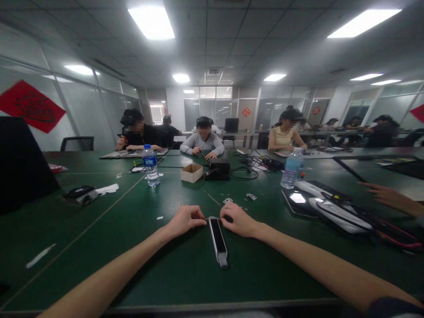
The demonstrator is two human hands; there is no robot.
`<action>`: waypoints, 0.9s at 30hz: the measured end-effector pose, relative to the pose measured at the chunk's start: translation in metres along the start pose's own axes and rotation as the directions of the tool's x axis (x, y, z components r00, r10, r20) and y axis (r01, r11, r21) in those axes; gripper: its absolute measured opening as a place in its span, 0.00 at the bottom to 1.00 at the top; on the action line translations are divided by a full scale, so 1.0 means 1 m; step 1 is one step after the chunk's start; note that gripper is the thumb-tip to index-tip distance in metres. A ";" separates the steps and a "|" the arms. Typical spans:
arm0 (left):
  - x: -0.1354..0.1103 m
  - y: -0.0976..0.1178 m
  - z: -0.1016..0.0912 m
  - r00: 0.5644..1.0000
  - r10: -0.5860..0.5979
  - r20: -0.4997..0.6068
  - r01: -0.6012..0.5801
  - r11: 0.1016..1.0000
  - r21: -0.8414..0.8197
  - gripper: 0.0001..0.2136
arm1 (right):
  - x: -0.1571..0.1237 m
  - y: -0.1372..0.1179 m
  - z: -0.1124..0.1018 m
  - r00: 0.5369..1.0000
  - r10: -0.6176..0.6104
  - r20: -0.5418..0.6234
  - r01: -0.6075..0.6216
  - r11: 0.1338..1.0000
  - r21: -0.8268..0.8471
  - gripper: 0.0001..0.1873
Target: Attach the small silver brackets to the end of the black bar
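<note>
A long, narrow device (218,243) with a black face and a white rim lies on the green table in front of me, its grey end pointing towards me. At its far end, my left hand (186,219) is closed in a pinch on the left side. My right hand (241,222) pinches at the right side of that same end, fingers curled. Whatever sits between the fingertips is too small to name. Just beyond my right hand lie small whitish metal-looking pieces (251,197).
A small open box (191,173) and a black device (217,169) stand ahead. Water bottles stand left (151,165) and right (293,168). White-and-black equipment (341,214) lies right, near another person's hand (394,197). A dark panel (23,168) rises at left. People sit opposite.
</note>
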State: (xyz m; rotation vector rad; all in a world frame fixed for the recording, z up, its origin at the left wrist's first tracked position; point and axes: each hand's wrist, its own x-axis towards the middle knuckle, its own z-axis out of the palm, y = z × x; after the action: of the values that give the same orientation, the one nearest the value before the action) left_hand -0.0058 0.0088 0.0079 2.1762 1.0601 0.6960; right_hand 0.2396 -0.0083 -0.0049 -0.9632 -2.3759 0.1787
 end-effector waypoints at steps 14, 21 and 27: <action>0.000 0.001 0.005 0.999 -0.037 -0.007 0.037 0.999 0.014 0.10 | -0.001 0.003 0.002 1.000 -0.014 -0.006 0.014 1.000 0.013 0.04; 0.000 0.004 0.005 0.999 0.021 -0.035 -0.017 0.994 0.110 0.08 | 0.000 -0.002 -0.002 1.000 -0.001 0.002 0.001 1.000 0.009 0.04; 0.000 0.002 0.010 0.999 0.033 -0.041 -0.027 0.990 0.138 0.08 | 0.000 0.000 0.001 1.000 -0.019 -0.015 0.019 1.000 0.015 0.05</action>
State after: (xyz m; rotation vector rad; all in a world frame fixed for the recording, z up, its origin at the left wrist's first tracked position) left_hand 0.0017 0.0050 0.0029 2.3078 1.1296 0.7051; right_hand 0.2394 -0.0082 -0.0056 -0.9313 -2.3660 0.1812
